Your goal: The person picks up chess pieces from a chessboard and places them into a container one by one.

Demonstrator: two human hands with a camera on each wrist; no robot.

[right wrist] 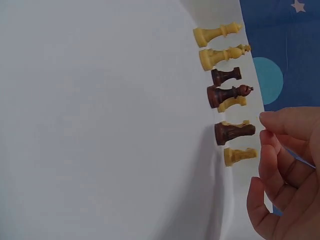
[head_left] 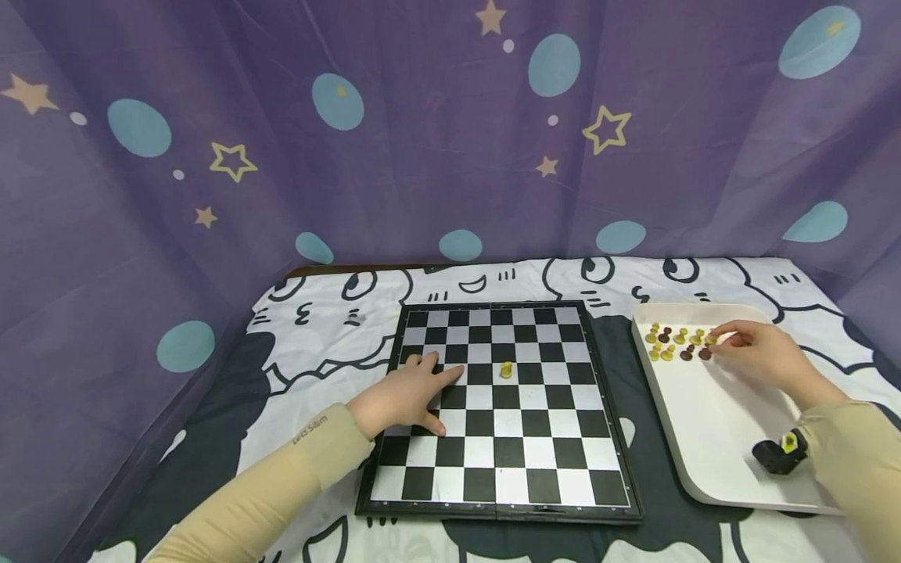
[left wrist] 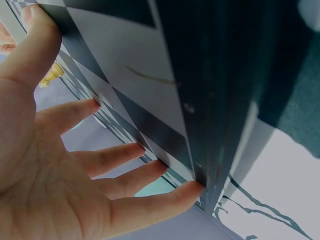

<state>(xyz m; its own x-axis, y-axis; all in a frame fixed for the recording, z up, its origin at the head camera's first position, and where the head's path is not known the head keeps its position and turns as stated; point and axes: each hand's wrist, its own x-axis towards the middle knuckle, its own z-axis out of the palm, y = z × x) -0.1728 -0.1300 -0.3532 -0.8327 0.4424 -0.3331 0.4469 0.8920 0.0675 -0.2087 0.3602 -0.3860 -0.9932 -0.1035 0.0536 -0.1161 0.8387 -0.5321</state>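
Note:
A black-and-white chessboard (head_left: 516, 422) lies on the cloth. One yellow chess piece (head_left: 506, 370) stands on it, just right of my left hand (head_left: 404, 395). That hand has its fingers spread, and its fingertips touch the board in the left wrist view. My right hand (head_left: 763, 356) is over the far part of a white tray (head_left: 725, 438), beside standing yellow and dark chess pieces. In the right wrist view its thumb and bent fingers are close to a dark piece (right wrist: 235, 133) and a yellow piece (right wrist: 240, 156). Nothing shows between the fingertips.
The tray's raised rim (head_left: 669, 450) runs along the right of the board. A small black device (head_left: 780, 455) sits at my right wrist. Patterned cloth (head_left: 415, 539) covers the table, and a purple curtain (head_left: 422, 180) hangs behind.

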